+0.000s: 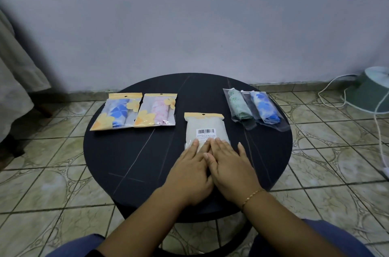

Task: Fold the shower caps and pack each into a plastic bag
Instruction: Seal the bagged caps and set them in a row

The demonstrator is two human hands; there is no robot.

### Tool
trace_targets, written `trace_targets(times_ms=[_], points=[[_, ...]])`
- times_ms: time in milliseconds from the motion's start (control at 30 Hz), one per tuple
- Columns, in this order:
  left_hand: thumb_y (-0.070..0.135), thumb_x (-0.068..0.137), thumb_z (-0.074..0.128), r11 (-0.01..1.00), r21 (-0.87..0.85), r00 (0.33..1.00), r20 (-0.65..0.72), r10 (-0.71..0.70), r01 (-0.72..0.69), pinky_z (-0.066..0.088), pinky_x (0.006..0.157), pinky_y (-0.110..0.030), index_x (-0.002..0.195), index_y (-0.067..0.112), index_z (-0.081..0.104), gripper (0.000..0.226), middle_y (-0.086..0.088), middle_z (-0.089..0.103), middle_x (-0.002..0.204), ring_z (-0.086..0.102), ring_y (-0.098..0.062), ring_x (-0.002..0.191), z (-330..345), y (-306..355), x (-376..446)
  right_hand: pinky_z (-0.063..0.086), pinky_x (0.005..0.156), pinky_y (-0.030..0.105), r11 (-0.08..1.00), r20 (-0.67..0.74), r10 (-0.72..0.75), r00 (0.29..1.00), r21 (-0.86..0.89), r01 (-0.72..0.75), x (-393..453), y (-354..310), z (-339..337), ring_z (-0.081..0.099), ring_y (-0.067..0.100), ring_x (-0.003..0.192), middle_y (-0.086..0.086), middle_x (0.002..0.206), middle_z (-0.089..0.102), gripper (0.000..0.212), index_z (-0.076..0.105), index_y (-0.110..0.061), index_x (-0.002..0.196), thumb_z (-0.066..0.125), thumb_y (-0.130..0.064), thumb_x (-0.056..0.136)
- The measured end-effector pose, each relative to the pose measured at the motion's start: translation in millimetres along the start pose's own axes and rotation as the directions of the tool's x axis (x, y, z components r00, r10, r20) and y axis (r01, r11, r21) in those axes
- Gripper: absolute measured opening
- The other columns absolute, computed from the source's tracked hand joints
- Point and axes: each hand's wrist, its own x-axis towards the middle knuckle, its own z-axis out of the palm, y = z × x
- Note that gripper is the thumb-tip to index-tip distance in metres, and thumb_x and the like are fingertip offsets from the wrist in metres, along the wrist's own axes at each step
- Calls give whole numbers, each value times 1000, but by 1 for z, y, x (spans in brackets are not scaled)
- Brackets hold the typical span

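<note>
From the head camera we look down on a round dark table [130, 157] where the work is laid out. Nearest us lies a packet with a yellow header and a barcode label [206, 128], back side up, so we cannot tell what is in it beyond a pale bundle. Our left hand [190, 172] and right hand [229, 166] lie side by side with fingers straight and flat, fingertips pressing on the near end of that packet; neither hand grips anything.

To the left, well apart from our hands, two more yellow-headed packets sit just beside each other: one showing a blue flowered cap [117, 111], one a pink cap [156, 110]. On the right side of the table two clear bags overlap slightly, one with a rolled green cap [237, 105] and one with a rolled blue cap [265, 108]. No loose, unfolded cap is visible.

We judge the step in hand to be flattening and closing the barcode packet. To do it well, we should keep both palms low and stroke outward from the middle toward the edges, so trapped air leaves through the open end rather than puffing the bag. We should hold the bundle straight inside as we press, since a slippery film lets a roll skew. Then we would run the fingertips along the flap in one even pass, checking no cap fabric is caught in the seal.
</note>
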Motion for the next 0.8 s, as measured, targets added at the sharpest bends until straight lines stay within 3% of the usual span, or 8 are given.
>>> trace_targets(times_ms=[200, 300, 400, 500, 600, 667, 733, 800], points=[[46, 99, 17, 992, 68, 993, 38, -112, 110, -4, 119, -36, 148, 36, -12, 58, 19, -17, 155, -18, -22, 145, -4, 6, -4, -16, 111, 57, 995, 42, 96, 995, -17, -95, -2, -6, -5, 0, 6, 145, -15, 158, 7, 55, 8, -30, 151, 12, -49, 99], [49, 98, 16, 985, 90, 986, 59, -155, 149, -5, 118, -46, 148, 40, -11, 58, 22, -19, 154, -19, -25, 145, -5, 7, -6, -19, 104, 65, 989, 45, 146, 988, -5, -146, -4, -7, -6, -1, 22, 146, -22, 156, 7, 54, 8, -40, 149, 11, -55, 97], [53, 97, 15, 979, 101, 981, 58, -186, 180, -8, 115, -55, 146, 44, -13, 57, 23, -20, 154, -20, -28, 144, -5, 8, -8, -19, 104, 65, 987, 32, 154, 988, 33, -155, -7, -8, -6, -2, 27, 146, -24, 155, 7, 53, 8, -43, 148, 12, -57, 96], [62, 91, 13, 980, 87, 984, 4, -179, 178, -1, 115, -53, 143, 48, -17, 61, 16, -20, 156, -12, -28, 146, -3, 6, -9, -11, 113, 54, 976, -17, 78, 997, 203, -73, -9, -2, -6, 3, 15, 146, -22, 155, 11, 54, 10, -41, 148, 24, -54, 97], [72, 74, 8, 978, 39, 972, -126, -197, 204, 13, 111, -42, 135, 50, -28, 75, 9, -18, 158, 3, -21, 147, 1, 3, -12, 15, 117, 33, 830, -159, 51, 986, 556, 47, -9, 2, -11, 20, 4, 141, -16, 154, 20, 62, 19, -39, 146, 51, -40, 93], [75, 73, 17, 975, -26, 956, -193, -221, 220, 20, 107, -37, 137, 46, -29, 84, 6, -12, 159, 10, -16, 146, 1, 4, -13, 37, 106, 25, 649, -222, 118, 968, 755, 94, -10, 3, -17, 44, 1, 127, -15, 144, 42, 62, 24, -43, 140, 60, -27, 91], [70, 81, 38, 964, -97, 931, -253, -263, 246, 29, 102, -32, 148, 36, -14, 92, 2, 4, 157, 26, -15, 139, -2, 6, -13, 47, 84, 11, 470, -231, 156, 960, 872, 133, -12, 1, -23, 59, -10, 101, -31, 106, 64, 61, 26, -39, 137, 58, -14, 92], [59, 83, 54, 936, -228, 888, -318, -333, 269, 42, 91, -31, 149, 31, 9, 85, 3, 24, 141, 47, -18, 116, -6, 6, -13, 45, 83, 7, 369, -246, 152, 957, 913, 176, -14, -1, -27, 56, -19, 96, -33, 99, 63, 58, 27, -33, 136, 55, -9, 91]])
